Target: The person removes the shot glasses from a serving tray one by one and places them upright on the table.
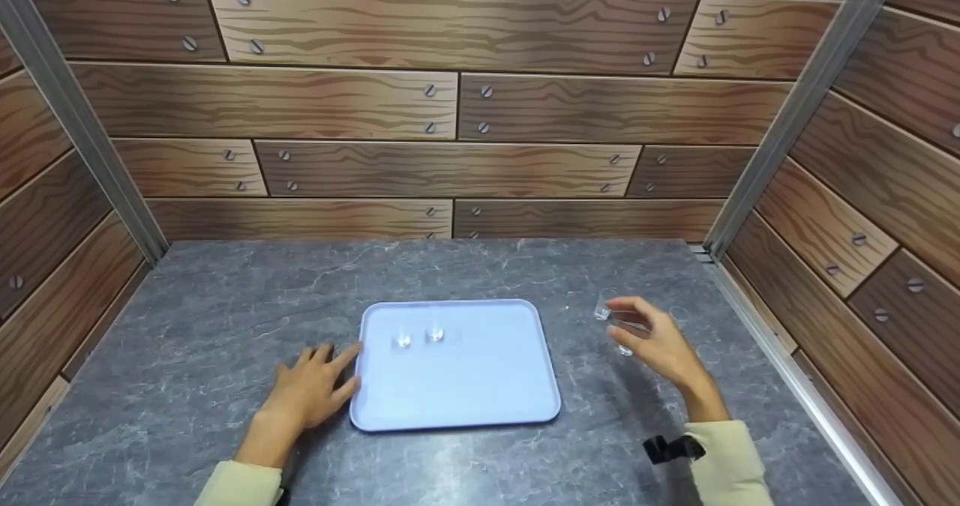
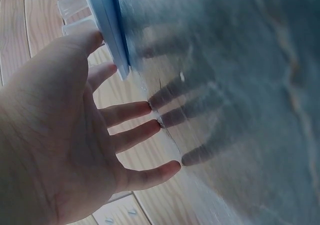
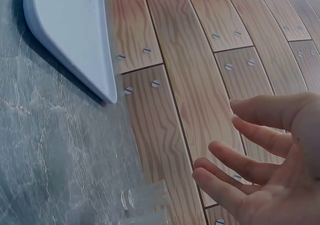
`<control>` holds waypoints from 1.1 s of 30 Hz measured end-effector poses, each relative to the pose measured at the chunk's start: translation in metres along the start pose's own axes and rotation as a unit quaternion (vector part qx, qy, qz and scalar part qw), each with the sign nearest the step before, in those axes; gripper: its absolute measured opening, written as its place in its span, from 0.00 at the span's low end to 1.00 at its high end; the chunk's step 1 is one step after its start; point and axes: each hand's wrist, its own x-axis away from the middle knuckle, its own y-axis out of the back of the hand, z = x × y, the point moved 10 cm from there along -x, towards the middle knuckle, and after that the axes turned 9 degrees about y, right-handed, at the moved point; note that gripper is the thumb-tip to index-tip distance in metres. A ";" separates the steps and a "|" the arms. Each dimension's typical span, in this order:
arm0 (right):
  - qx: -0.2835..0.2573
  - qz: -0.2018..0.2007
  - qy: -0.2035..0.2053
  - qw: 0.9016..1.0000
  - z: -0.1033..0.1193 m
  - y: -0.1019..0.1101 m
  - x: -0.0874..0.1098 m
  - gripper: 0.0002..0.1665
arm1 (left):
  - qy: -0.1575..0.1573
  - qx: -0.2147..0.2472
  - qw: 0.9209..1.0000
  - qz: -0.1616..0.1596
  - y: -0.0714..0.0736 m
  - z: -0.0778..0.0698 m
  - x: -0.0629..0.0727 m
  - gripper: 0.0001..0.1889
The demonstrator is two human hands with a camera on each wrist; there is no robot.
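Observation:
A light blue tray [image 1: 480,386] lies on the table, with two small clear glasses, one [image 1: 403,339] left of the other [image 1: 435,333], upright near its far left part. My left hand [image 1: 304,390] rests beside the tray's left edge; its thumb and index finger touch the rim, and the other fingertips meet the tabletop in the left wrist view. To the right of the tray, my right hand [image 1: 652,341] hovers with bent, spread fingers and nothing between them. Close to its fingertips stands a clear glass [image 1: 602,309]; another glass [image 1: 625,351] is partly hidden behind the thumb.
Faint round outlines [image 1: 707,353], perhaps rims of more clear glasses, show right of my right hand. Wood-patterned walls [image 1: 450,109] enclose the grey marbled table [image 1: 255,288] at the back and sides. A metal rail [image 1: 810,393] runs along the right edge.

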 end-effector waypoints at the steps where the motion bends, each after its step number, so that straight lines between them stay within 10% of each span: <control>1: -0.002 0.001 0.000 1.000 0.000 0.000 0.000 0.25 | 0.001 -0.001 1.000 0.000 0.000 0.000 0.000 0.30; 33: 0.003 0.039 0.033 0.999 0.008 -0.023 0.001 0.25 | 0.000 0.006 1.000 0.000 -0.002 0.000 0.003 0.30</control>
